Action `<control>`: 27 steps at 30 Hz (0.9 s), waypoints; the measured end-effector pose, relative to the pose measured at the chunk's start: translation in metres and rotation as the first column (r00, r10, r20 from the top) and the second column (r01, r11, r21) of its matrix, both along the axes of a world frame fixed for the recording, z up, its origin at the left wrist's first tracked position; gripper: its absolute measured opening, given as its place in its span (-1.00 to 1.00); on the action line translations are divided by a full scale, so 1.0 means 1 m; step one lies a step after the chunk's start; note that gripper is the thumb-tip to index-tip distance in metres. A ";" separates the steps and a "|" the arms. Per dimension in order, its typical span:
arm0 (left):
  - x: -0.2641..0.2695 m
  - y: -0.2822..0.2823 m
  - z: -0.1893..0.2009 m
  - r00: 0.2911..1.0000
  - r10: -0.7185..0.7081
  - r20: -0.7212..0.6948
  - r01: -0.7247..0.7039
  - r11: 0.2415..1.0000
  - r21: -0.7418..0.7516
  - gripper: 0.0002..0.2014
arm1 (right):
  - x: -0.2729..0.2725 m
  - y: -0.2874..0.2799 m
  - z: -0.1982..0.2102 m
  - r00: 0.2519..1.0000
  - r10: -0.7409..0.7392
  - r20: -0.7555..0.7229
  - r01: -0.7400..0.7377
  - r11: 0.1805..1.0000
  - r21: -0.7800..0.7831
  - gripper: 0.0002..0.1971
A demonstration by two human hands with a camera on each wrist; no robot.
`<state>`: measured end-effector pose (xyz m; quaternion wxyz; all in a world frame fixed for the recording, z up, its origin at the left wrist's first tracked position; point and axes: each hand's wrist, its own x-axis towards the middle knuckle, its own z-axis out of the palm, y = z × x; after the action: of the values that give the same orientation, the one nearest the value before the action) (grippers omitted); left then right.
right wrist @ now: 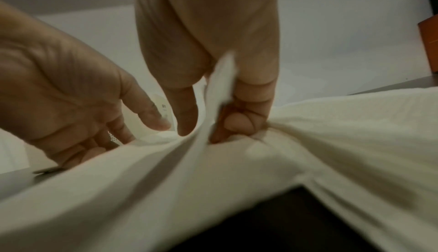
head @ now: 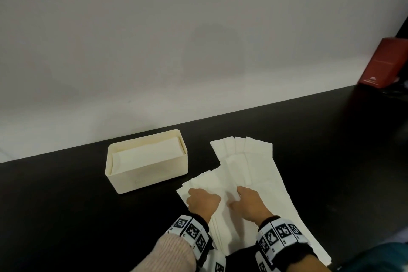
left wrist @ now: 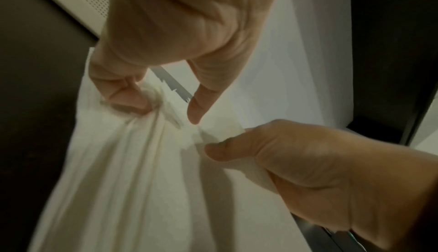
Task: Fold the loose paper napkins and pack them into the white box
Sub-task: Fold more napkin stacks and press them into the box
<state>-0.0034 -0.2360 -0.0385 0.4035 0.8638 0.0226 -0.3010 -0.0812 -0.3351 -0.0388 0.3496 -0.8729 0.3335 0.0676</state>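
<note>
The white box (head: 150, 178) stands on the black table, left of my hands, with a folded napkin stack (head: 148, 157) inside it. Several loose napkins (head: 245, 168) lie fanned out and overlapping to its right. Both hands are down on the near part of this pile. My left hand (head: 203, 200) (left wrist: 154, 106) has its fingers curled into a napkin (left wrist: 132, 181), which bunches under them. My right hand (head: 247, 201) (right wrist: 211, 123) pinches a raised edge of the napkin (right wrist: 213, 190) between thumb and curled fingers. The two hands sit close together.
A red box (head: 384, 64) leans against the white wall at the far right of the table (head: 66, 205). The wall runs along the table's back edge just behind the white box. Dark table surface shows left of the white box and right of the napkins.
</note>
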 end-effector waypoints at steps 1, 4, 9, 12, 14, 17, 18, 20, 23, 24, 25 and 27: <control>0.001 0.001 -0.002 1.000 0.001 -0.013 -0.002 0.999 -0.032 -0.38 | 0.002 0.001 -0.001 1.000 -0.006 0.003 0.006 1.000 0.003 -0.67; 0.001 0.005 -0.009 1.000 0.005 -0.013 -0.006 0.995 -0.103 -0.49 | 0.006 0.006 -0.002 1.000 -0.010 -0.005 0.011 1.000 0.019 -0.65; -0.003 0.011 -0.007 0.998 -0.033 0.061 0.033 0.999 -0.010 -0.59 | 0.009 0.009 0.001 1.000 0.002 -0.023 -0.001 1.000 0.013 -0.69; -0.001 0.015 -0.001 0.994 -0.041 0.103 0.032 0.996 0.088 -0.62 | 0.009 0.008 0.000 0.999 -0.038 -0.012 0.038 0.999 -0.008 -0.66; 0.000 0.018 0.002 0.995 -0.024 0.096 0.009 0.988 0.152 -0.59 | 0.010 0.009 0.000 0.997 -0.081 -0.005 0.081 0.997 -0.015 -0.60; 0.002 0.018 -0.003 0.999 0.019 0.045 -0.022 0.998 0.062 -0.53 | 0.013 0.014 0.001 0.995 -0.100 -0.004 0.100 0.994 0.036 -0.56; 0.002 0.017 -0.006 0.999 0.023 0.037 -0.023 1.000 0.013 -0.51 | 0.014 0.016 0.002 0.995 -0.100 -0.001 0.099 0.993 0.056 -0.56; 0.003 0.019 -0.009 0.999 0.045 0.024 -0.043 0.995 -0.085 -0.50 | 0.017 0.021 0.004 0.995 -0.098 -0.004 0.098 0.991 0.092 -0.54; 0.005 0.021 -0.013 0.999 0.050 0.008 -0.047 0.984 -0.172 -0.63 | 0.018 0.029 0.003 0.997 -0.070 -0.021 0.072 0.991 0.117 -0.51; 0.005 0.021 -0.014 0.999 0.043 0.016 -0.040 0.983 -0.181 -0.65 | 0.018 0.031 0.003 0.998 -0.055 -0.020 0.057 0.992 0.114 -0.53; 0.005 0.021 -0.014 0.998 0.053 0.021 -0.047 0.980 -0.193 -0.64 | 0.019 0.033 0.003 0.999 -0.043 -0.015 0.045 0.992 0.116 -0.56; 0.006 0.021 -0.013 0.993 0.119 0.026 -0.110 0.969 -0.222 -0.52 | 0.018 0.035 0.006 1.000 -0.015 -0.003 0.015 0.992 0.126 -0.63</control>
<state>0.0023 -0.2151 -0.0510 0.5139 0.8167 0.0310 -0.2609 -0.0637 -0.2997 -0.0331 0.4042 -0.8465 0.3354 0.0867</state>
